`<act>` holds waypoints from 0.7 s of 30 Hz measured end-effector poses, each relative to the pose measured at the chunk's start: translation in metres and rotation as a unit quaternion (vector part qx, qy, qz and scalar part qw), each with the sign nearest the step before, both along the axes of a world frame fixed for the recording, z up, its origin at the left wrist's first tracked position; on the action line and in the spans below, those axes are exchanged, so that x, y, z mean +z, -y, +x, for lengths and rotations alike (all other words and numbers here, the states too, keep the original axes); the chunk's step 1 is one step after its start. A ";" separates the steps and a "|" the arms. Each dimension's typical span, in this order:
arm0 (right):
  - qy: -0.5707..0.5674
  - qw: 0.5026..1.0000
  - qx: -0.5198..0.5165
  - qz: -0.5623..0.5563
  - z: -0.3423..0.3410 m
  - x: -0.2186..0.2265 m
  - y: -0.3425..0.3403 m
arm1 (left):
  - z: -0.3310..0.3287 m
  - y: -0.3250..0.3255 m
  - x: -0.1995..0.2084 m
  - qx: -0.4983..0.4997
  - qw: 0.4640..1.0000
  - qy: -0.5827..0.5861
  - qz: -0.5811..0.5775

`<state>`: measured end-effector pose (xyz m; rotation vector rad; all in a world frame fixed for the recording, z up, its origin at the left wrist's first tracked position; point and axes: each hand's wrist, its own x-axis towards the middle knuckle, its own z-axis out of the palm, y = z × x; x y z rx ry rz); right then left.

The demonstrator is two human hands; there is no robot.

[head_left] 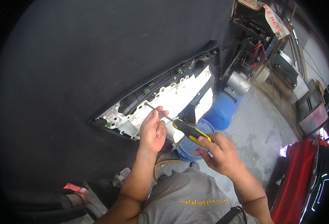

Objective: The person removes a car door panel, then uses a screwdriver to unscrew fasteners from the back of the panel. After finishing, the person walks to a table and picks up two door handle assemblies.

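My right hand [222, 153] grips the black and yellow handle of a screwdriver [191, 131]. Along its thin metal shaft, my left hand [153, 128] pinches with thumb and fingers, guiding it near the front. The tip meets the scalloped edge of a white sheet on the back of a car door panel [134, 98]. Green clips [147, 90] dot the panel's black rim, which slants up to the right. The panel leans over blue plastic drums; what its lower edge rests on is partly hidden by my hands.
A blue drum [224, 108] with a silver cylinder [238, 83] stands behind the open blue drum [190, 148]. A dark surface [60, 74] fills the left. Cluttered shelving [252, 26] is at the upper right, a red car part [293, 175] at the lower right. A yellow hose [157, 168] curves below.
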<state>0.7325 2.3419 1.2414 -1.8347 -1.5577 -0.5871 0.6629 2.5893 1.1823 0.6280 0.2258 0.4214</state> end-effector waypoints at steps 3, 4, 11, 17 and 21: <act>-0.011 1.000 -0.009 0.010 0.004 -0.004 0.003 | 0.001 0.003 0.004 0.006 1.000 -0.019 -0.004; -0.052 0.998 -0.029 -0.009 0.001 -0.001 0.003 | 0.002 0.003 0.003 0.012 1.000 -0.024 -0.002; -0.079 0.994 -0.067 -0.023 -0.006 0.018 -0.003 | 0.004 0.004 0.008 0.050 0.997 -0.056 0.019; -0.013 0.998 -0.064 0.000 -0.006 0.017 0.000 | 0.008 0.005 0.004 0.054 0.996 -0.055 0.035; -0.083 0.972 -0.126 -0.178 -0.009 0.023 0.005 | 0.007 0.003 0.005 0.085 0.993 -0.074 0.033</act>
